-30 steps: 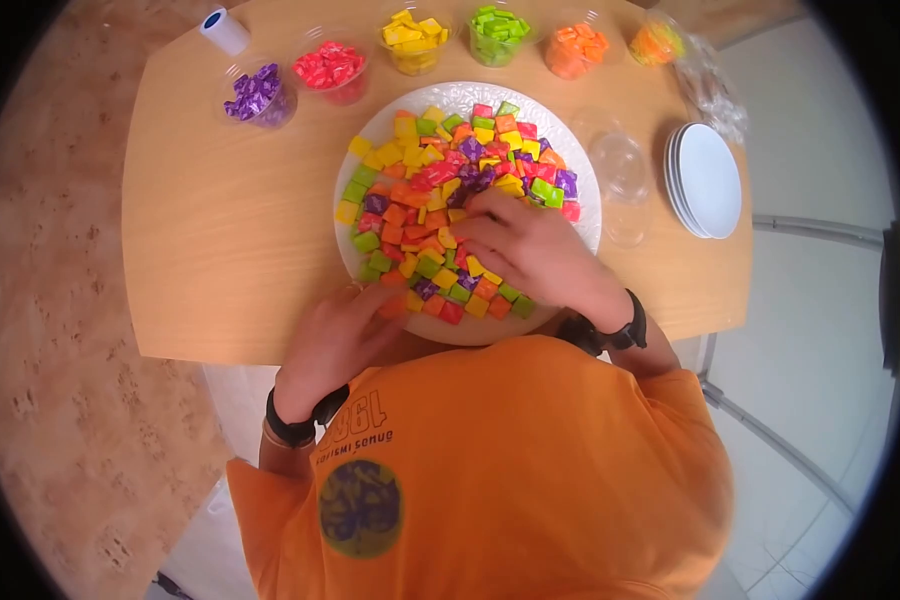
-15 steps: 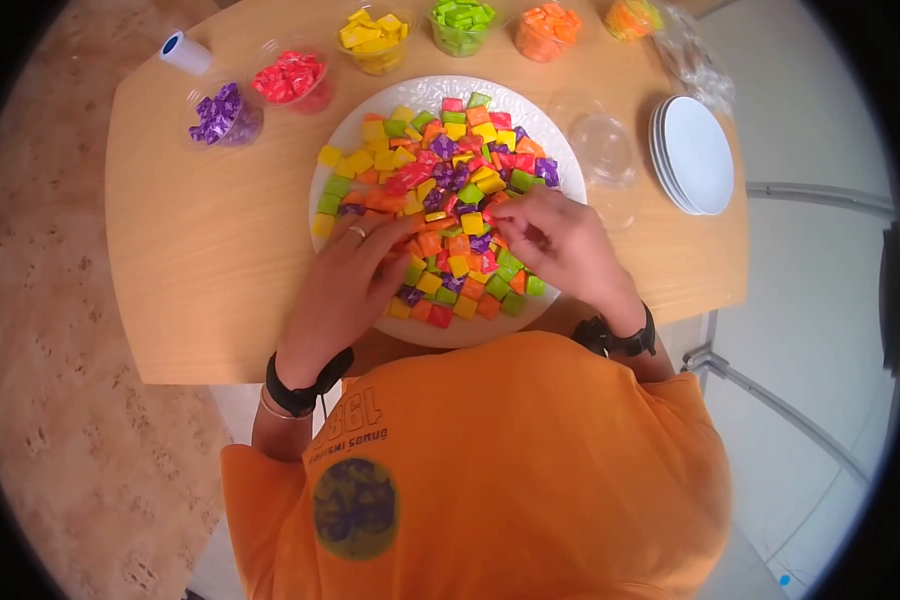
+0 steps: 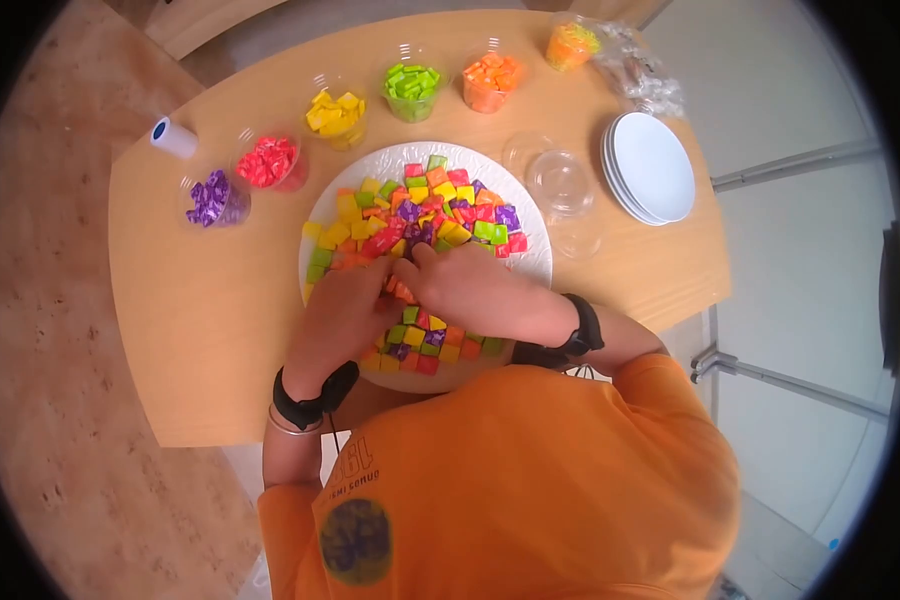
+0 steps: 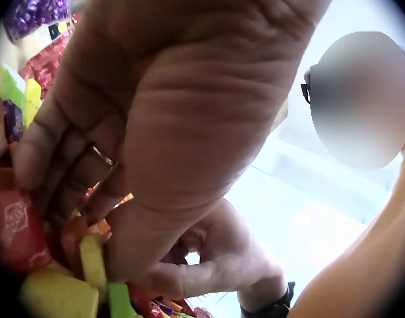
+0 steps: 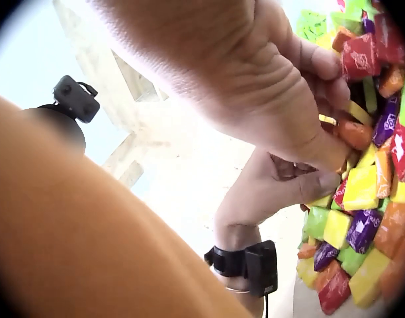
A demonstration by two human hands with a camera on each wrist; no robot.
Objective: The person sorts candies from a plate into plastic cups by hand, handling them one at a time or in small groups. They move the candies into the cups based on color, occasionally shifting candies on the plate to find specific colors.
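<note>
A heap of wrapped square candies in red, orange, yellow, green and purple covers the large white plate. Over its middle, the left hand and right hand meet with fingertips down among the candies. From the left wrist view, the left fingers bend toward the pile, with an orange candy and a yellow candy close by the thumb. The right fingers reach in beside a red candy in the right wrist view. I cannot tell whether either hand pinches a candy.
Clear cups of purple, red, yellow, green and orange candies arc behind the plate. A cup of yellow-orange bits, plastic bag, clear lids, white plates and a white roll surround them.
The left hand has moved from the plate's near edge onto the pile's middle. The right hand has come in beside it. The head view has shifted, so the table appears lower.
</note>
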